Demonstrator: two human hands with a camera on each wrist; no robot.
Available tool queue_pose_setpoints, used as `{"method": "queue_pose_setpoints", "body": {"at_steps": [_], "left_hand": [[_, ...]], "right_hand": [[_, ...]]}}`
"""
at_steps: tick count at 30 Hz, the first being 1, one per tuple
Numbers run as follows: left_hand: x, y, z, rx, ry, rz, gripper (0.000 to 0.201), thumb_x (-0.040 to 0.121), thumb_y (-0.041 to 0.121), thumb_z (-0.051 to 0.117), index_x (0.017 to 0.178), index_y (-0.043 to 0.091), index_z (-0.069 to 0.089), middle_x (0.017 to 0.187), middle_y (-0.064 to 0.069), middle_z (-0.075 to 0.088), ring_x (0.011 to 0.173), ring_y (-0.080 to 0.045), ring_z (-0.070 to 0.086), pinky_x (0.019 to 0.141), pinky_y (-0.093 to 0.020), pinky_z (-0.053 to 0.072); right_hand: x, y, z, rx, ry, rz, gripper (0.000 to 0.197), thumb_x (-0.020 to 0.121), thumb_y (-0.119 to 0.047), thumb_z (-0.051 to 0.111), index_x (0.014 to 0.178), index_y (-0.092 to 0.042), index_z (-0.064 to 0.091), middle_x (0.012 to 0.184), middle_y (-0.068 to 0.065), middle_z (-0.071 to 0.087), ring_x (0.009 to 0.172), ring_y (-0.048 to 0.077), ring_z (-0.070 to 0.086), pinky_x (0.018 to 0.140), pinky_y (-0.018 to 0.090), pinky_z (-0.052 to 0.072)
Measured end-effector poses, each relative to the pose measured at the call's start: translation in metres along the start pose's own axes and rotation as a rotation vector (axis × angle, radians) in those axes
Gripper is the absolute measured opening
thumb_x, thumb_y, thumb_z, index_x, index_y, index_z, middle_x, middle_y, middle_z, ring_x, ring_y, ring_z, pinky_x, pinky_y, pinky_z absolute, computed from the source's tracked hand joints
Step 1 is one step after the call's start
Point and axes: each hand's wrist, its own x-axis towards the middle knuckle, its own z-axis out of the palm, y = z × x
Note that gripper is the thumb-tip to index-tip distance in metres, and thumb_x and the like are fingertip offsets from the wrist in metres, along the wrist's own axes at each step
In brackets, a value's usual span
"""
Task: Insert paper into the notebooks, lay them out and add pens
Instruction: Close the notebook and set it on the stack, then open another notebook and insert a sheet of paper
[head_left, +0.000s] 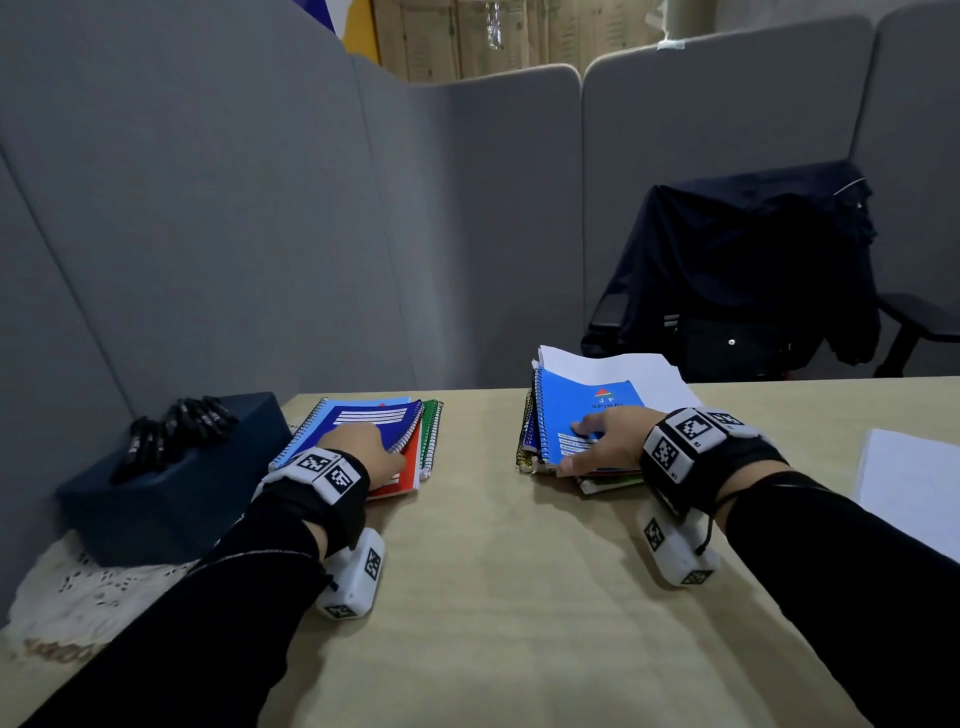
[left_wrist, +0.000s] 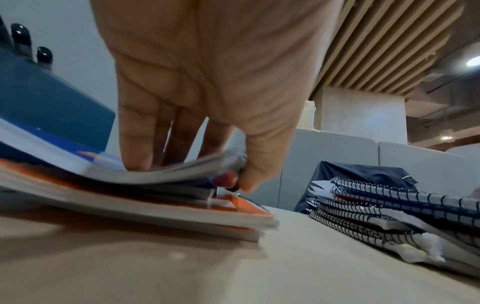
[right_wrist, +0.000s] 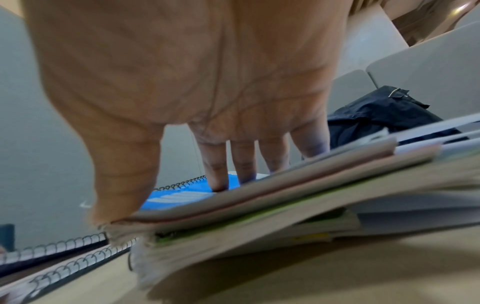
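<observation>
Notebooks are seen in two stacks on the tabletop (head_left: 493, 571), long axes running away from the person. The left stack (head_left: 410, 457) is fanned, with spiral bindings on both its sides; its top blue notebook (head_left: 363, 415) is pinched at the near right corner by the left hand (head_left: 363, 452), four fingers (left_wrist: 135, 144) laid on the cover and the thumb under the lifted edge. The right stack (head_left: 571, 447), spirals to the left, is pressed by the right hand (head_left: 602, 441), fingers flat on the blue cover, thumb at the near corner. Its lower covers are hidden. White paper (head_left: 623, 364) is seen protruding beyond it. Loose sheets (head_left: 914, 483) are cut off at the right. Black pens (head_left: 176, 426) are seen on a dark box (head_left: 156, 499) further left.
</observation>
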Motion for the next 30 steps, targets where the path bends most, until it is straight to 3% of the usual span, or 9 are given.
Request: {"method": "queue_pose_setpoints", "body": {"at_steps": [5,9,13,16,19,21,24,27,30], "left_hand": [[-0.006,-0.013,-0.017,-0.04,0.174,0.034,0.025,0.092,0.018,0.045,0.111,0.009,0.06,0.113,-0.011,0.064,0.088,-0.024,0.056,0.069,-0.028,0.041],[-0.024,-0.03,-0.039,-0.128,0.394,0.054,0.024,0.091,0.013,0.044,0.111,0.014,0.056,0.107,-0.017,0.064,0.095,-0.035,0.059,0.07,-0.036,0.044],[-0.045,-0.051,-0.062,-0.373,0.612,0.121,0.029,0.09,0.004,0.041,0.112,0.01,0.058,0.109,-0.02,0.063,0.099,-0.039,0.057,0.08,-0.042,0.046],[-0.057,-0.057,-0.072,-0.638,0.629,0.17,0.031,0.089,-0.002,0.039,0.108,0.01,0.06,0.106,-0.014,0.064,0.1,-0.033,0.057,0.083,-0.033,0.044],[-0.07,-0.051,-0.072,-0.848,0.485,0.261,0.026,0.092,-0.003,0.039,0.099,0.015,0.057,0.096,-0.004,0.06,0.09,-0.024,0.055,0.073,-0.029,0.041],[-0.076,-0.042,-0.069,-0.977,0.367,0.314,0.027,0.094,-0.003,0.038,0.092,0.019,0.054,0.089,-0.001,0.059,0.083,-0.021,0.053,0.072,-0.031,0.044],[-0.08,-0.031,-0.064,-1.042,0.332,0.363,0.034,0.093,-0.003,0.039,0.084,0.026,0.053,0.085,-0.001,0.059,0.079,-0.021,0.052,0.077,-0.042,0.05],[-0.084,-0.022,-0.058,-0.971,0.376,0.403,0.03,0.09,-0.004,0.048,0.087,0.025,0.054,0.087,-0.004,0.058,0.079,-0.021,0.052,0.076,-0.036,0.046],[-0.09,-0.014,-0.048,-0.78,0.363,0.425,0.022,0.084,0.0,0.062,0.09,0.021,0.061,0.093,-0.001,0.06,0.086,-0.02,0.06,0.077,-0.024,0.039]], "right_hand": [[-0.003,-0.002,-0.001,0.007,-0.002,0.003,0.081,0.075,-0.074,0.055,0.144,-0.035,0.035,0.144,-0.004,0.042,0.132,0.021,0.04,0.103,0.034,0.034],[-0.009,-0.003,-0.001,0.049,0.008,0.003,0.082,0.075,-0.073,0.056,0.144,-0.034,0.035,0.145,-0.005,0.041,0.134,0.019,0.038,0.106,0.034,0.032],[-0.01,0.004,0.001,0.316,0.031,-0.068,0.083,0.075,-0.066,0.062,0.145,-0.03,0.037,0.15,-0.007,0.037,0.139,0.015,0.033,0.114,0.033,0.024],[-0.016,-0.004,-0.001,0.54,0.14,-0.155,0.099,0.07,-0.06,0.072,0.15,-0.031,0.022,0.155,-0.007,0.028,0.142,0.014,0.028,0.116,0.033,0.022],[-0.03,-0.025,-0.011,0.664,0.26,-0.333,0.102,0.068,-0.05,0.079,0.15,-0.034,0.021,0.153,-0.009,0.031,0.141,0.01,0.029,0.116,0.031,0.023],[-0.042,-0.035,-0.019,0.672,0.288,-0.441,0.081,0.066,-0.045,0.08,0.139,-0.036,0.045,0.138,-0.012,0.052,0.13,0.009,0.046,0.113,0.037,0.034],[-0.066,-0.043,-0.032,0.621,0.3,-0.464,0.017,0.084,-0.022,0.07,0.101,-0.025,0.071,0.099,-0.003,0.074,0.096,0.019,0.068,0.094,0.044,0.051],[-0.094,-0.037,-0.039,0.483,0.319,-0.47,0.011,0.089,-0.019,0.064,0.097,-0.023,0.071,0.093,-0.004,0.073,0.088,0.014,0.066,0.091,0.036,0.052],[-0.132,-0.032,-0.042,0.25,0.311,-0.467,0.005,0.09,-0.022,0.062,0.088,-0.023,0.067,0.08,-0.008,0.065,0.081,0.014,0.06,0.075,0.027,0.047]]}}
